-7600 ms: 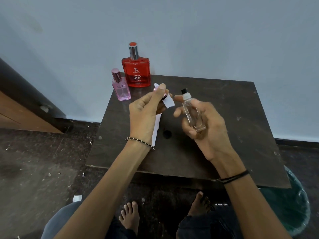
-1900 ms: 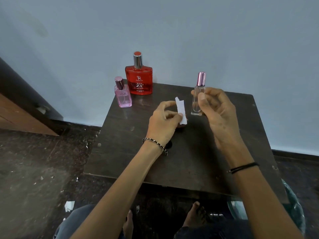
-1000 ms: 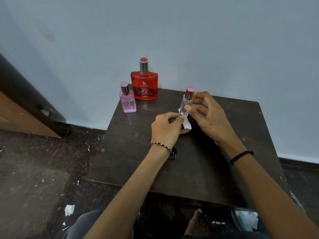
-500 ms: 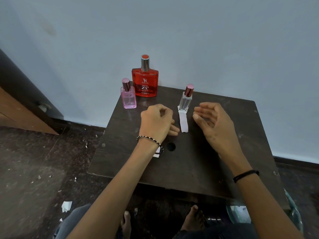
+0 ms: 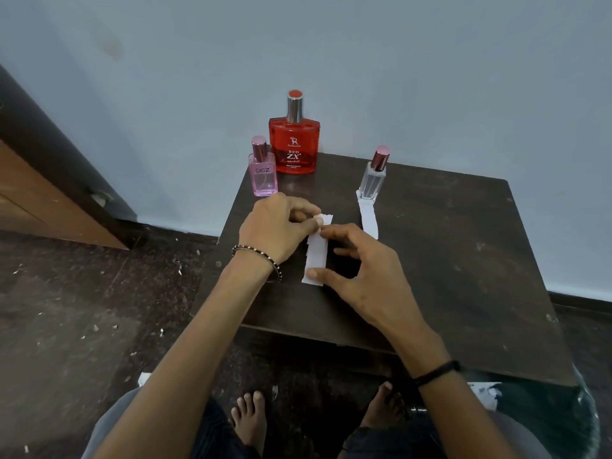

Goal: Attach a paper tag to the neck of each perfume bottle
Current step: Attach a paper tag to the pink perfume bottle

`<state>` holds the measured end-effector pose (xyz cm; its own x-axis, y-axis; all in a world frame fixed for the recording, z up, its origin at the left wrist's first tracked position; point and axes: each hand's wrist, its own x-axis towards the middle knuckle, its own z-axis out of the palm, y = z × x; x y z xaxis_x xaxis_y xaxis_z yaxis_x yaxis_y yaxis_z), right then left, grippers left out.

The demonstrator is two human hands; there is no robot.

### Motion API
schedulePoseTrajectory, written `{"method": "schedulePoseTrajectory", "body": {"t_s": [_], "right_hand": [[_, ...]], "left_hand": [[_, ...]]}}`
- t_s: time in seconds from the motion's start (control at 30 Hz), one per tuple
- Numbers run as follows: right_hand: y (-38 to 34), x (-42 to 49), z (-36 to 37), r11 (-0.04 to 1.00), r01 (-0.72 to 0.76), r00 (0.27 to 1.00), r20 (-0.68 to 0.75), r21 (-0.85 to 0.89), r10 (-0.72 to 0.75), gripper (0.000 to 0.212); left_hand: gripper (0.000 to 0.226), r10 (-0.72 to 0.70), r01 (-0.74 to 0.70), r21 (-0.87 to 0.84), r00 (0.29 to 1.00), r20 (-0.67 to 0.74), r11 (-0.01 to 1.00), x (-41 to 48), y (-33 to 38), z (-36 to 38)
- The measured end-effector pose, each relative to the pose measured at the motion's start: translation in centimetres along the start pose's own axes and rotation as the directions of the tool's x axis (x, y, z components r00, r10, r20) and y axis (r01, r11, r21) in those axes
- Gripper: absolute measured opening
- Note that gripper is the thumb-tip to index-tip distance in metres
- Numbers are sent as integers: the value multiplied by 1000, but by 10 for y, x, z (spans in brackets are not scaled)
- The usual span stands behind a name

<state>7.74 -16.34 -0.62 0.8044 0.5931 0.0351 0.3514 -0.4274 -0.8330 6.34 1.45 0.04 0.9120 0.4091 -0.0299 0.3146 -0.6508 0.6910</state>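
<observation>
Three perfume bottles stand at the back of the dark wooden table [image 5: 447,260]: a small pink bottle [image 5: 262,173], a large red bottle [image 5: 294,145] and a slim clear bottle [image 5: 373,178]. A white paper strip [image 5: 368,217] lies on the table at the clear bottle's base. A second white paper strip [image 5: 317,251] lies near the table's middle. My left hand [image 5: 276,226] pinches its far end. My right hand [image 5: 361,276] holds its near end with thumb and fingers.
A pale wall rises right behind the bottles. A dark wooden door frame [image 5: 66,173] stands at the left. The floor [image 5: 82,309] is strewn with small white scraps. My bare feet [image 5: 251,419] show under the table's front edge. A green bag [image 5: 563,422] sits at lower right.
The clear bottle with its strip was set down on the table and both hands left it. They then came together on a second paper strip near the middle.
</observation>
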Motion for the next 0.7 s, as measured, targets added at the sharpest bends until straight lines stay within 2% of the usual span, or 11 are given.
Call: {"method": "schedulePoseTrajectory", "body": {"t_s": [0.13,0.27,0.43,0.7], "right_hand": [[-1,4,4,997,-19,999,31,-72,21,60],[-3,9,5,997,-16,1000,4,-81,16,52],[-3,7,8,999,42,998,37,-31,-40,37],[-1,8,16,995,100,994,44,14,-100,51]], "left_hand": [[19,4,-5,29,999,51,1000,-2,-4,-7],[21,-18,14,39,995,98,999,-5,-10,-16],[20,-11,10,25,1000,25,1000,-8,-18,-21],[20,1,-3,28,996,84,1000,-6,-17,-19]]}}
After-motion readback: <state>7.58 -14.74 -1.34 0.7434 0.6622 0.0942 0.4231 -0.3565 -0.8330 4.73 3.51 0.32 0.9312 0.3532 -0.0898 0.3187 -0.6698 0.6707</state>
